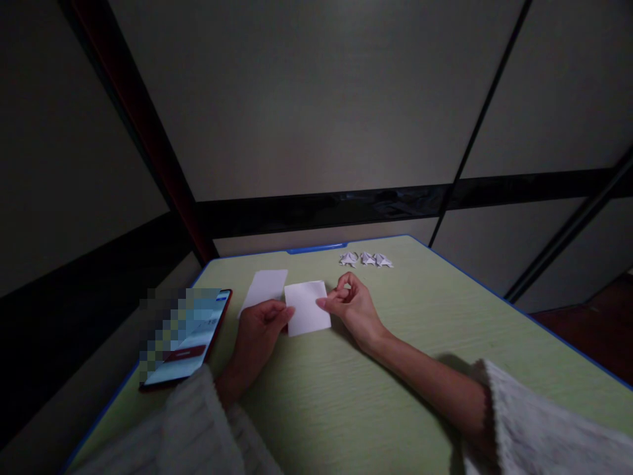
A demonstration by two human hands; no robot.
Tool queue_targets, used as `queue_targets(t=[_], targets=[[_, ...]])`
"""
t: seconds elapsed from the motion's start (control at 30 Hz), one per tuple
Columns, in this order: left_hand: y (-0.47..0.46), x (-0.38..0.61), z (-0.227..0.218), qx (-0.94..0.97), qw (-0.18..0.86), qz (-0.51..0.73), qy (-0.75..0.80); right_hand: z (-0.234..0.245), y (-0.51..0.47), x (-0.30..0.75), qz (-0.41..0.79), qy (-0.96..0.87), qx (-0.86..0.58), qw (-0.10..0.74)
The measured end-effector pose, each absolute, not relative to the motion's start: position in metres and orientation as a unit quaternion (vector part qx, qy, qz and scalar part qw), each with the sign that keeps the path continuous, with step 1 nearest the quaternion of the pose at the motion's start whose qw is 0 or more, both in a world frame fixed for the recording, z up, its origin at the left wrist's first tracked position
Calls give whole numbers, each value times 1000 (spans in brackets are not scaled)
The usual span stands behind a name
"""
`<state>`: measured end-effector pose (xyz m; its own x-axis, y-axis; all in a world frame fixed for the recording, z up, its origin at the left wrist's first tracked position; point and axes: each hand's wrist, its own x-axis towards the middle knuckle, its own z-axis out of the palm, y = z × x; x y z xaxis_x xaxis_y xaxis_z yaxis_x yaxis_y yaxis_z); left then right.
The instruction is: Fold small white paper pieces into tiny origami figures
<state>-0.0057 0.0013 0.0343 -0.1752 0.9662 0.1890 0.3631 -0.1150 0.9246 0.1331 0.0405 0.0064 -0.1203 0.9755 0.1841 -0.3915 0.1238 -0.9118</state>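
Observation:
A small white sheet of paper [307, 307] lies on the pale green table [346, 396], held between both hands. My left hand [257, 336] grips its left edge with thumb and fingers closed. My right hand [352, 305] pinches its right edge, the other fingers curled. A second white sheet [264, 289] lies flat just behind and left of the first. Three small folded paper figures [366, 259] sit in a row near the table's far edge.
A red-cased phone [190, 336] with a lit screen lies at the table's left edge. The table has a blue rim [316, 249] and stands against grey wall panels with dark frames.

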Motion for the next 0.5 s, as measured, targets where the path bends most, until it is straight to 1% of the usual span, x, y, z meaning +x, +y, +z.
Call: queue_targets(t=[0.13,0.4,0.5], targets=[[1,-6,35,558,316,488,592,6,42,134,575,-480,-311,586],[3,-10,30,537,312,501,603,6,40,134,564,-532,-347,528],[4,-10,29,537,316,506,596,5,39,134,559,-529,-367,522]])
